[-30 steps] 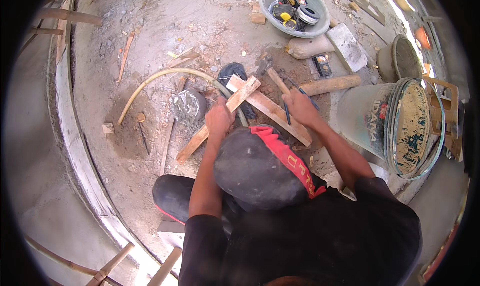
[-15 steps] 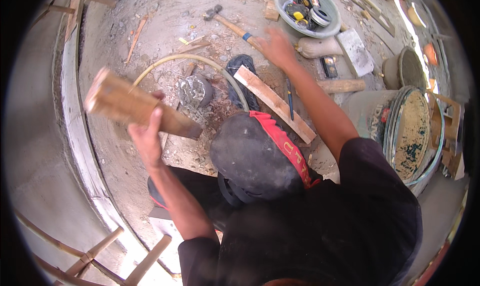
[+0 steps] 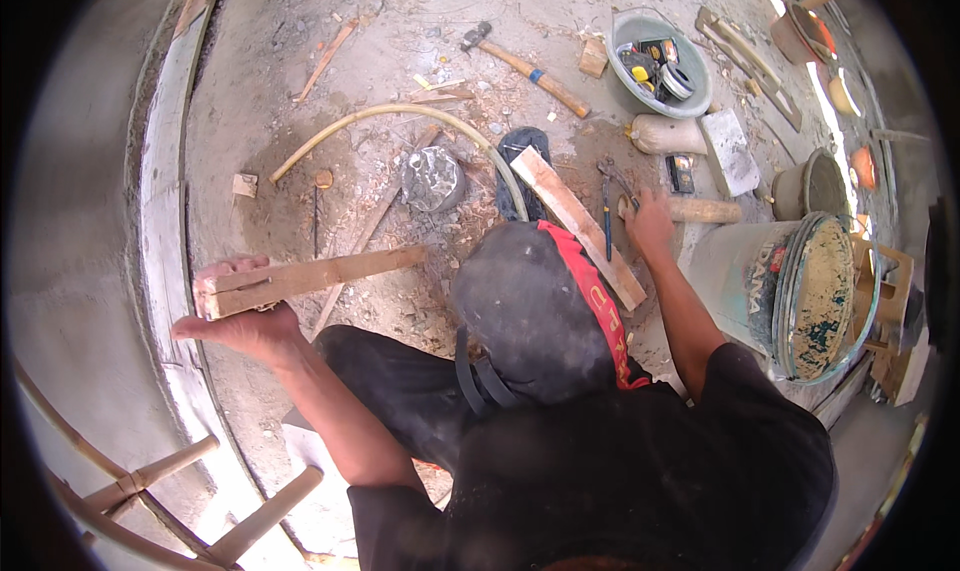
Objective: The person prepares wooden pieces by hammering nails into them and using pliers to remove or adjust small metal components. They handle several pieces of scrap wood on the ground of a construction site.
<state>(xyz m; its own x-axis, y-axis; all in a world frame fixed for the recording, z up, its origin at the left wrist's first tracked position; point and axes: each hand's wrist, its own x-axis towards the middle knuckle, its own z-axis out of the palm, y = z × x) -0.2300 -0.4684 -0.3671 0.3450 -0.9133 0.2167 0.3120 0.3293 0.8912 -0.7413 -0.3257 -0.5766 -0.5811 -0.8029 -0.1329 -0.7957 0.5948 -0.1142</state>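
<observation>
My left hand (image 3: 258, 333) holds a short wooden block (image 3: 320, 279) by its near-left end, with fingers behind it and the palm below. The block's other end points right, toward the middle. On the ground at the right, my right hand (image 3: 652, 225) has its fingers at the handles of dark metal pincers (image 3: 618, 178). Just left of them, a dark slim tool like a chisel or pencil (image 3: 607, 221) lies by a flat wood strip (image 3: 580, 226). A hammer (image 3: 530, 69) with a blue band on its wooden handle lies farther off.
A basin (image 3: 704, 93) of tools and tape stands at the far right, near a stone block (image 3: 730, 151) and a wooden mallet-like cylinder (image 3: 705, 210). A big bucket (image 3: 735, 271) lies at right. A curved hose (image 3: 390, 109) and a round can-like lump (image 3: 433, 179) lie ahead.
My right hand has left the hammer's handle end and come nearer, down to the pincers. My left hand has lowered and turned the wooden block, shifting its grip toward the end.
</observation>
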